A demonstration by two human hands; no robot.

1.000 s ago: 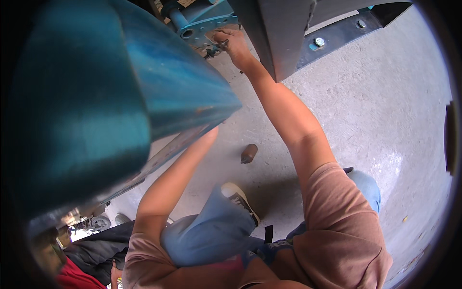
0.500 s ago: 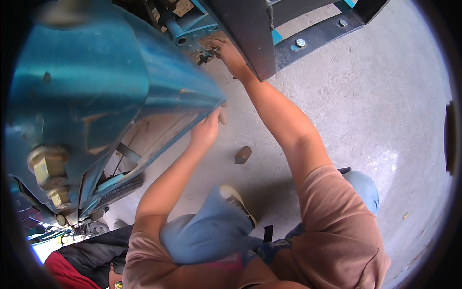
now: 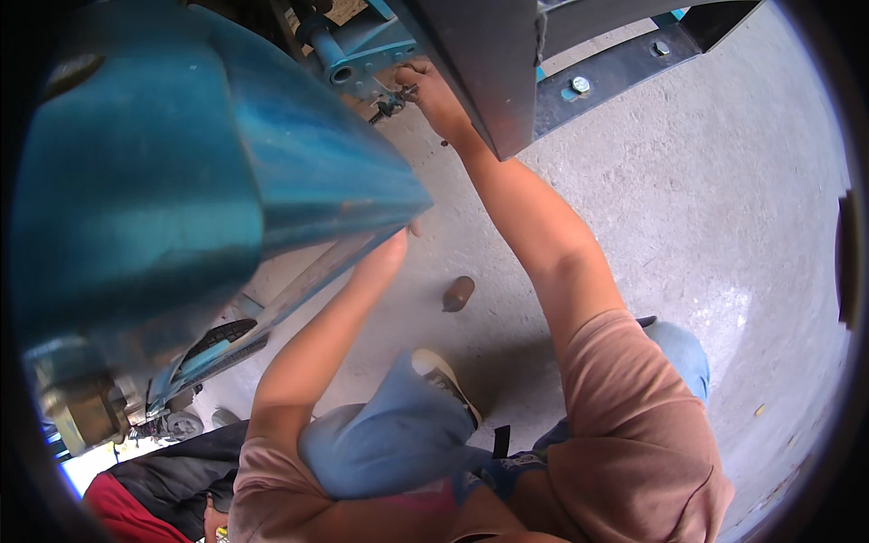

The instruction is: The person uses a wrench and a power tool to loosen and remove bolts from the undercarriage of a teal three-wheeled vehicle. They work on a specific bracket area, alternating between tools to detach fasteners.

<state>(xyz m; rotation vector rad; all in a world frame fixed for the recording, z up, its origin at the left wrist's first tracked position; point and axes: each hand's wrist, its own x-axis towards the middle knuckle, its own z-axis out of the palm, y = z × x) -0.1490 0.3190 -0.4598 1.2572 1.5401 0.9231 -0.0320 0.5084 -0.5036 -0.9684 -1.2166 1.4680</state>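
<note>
A large teal metal panel [image 3: 154, 181] fills the left side and narrows to a pointed corner near the middle. My left hand [image 3: 395, 249] is at the underside of that corner; the panel hides most of its fingers. Farther off, my right hand [image 3: 433, 95] reaches past a black metal frame [image 3: 480, 72]. Its fingers are closed at a small dark metal part [image 3: 391, 108], just below a teal bracket [image 3: 367, 65] with holes and a short tube. What exactly lies between the fingers is partly hidden.
On the concrete floor [image 3: 688, 208] lies a brown cylindrical piece [image 3: 458, 294]. Bolts [image 3: 580, 85] stand on the black frame's side bar. At lower left are a tyre [image 3: 222, 339], a blurred brass-coloured bolt [image 3: 89, 416] and another person's dark and red clothing [image 3: 172, 480].
The teal panel has shifted in view, with its big bolt now lower and its corner covering more of my left hand. The black frame sits slightly farther right. My right hand stays at the metal part.
</note>
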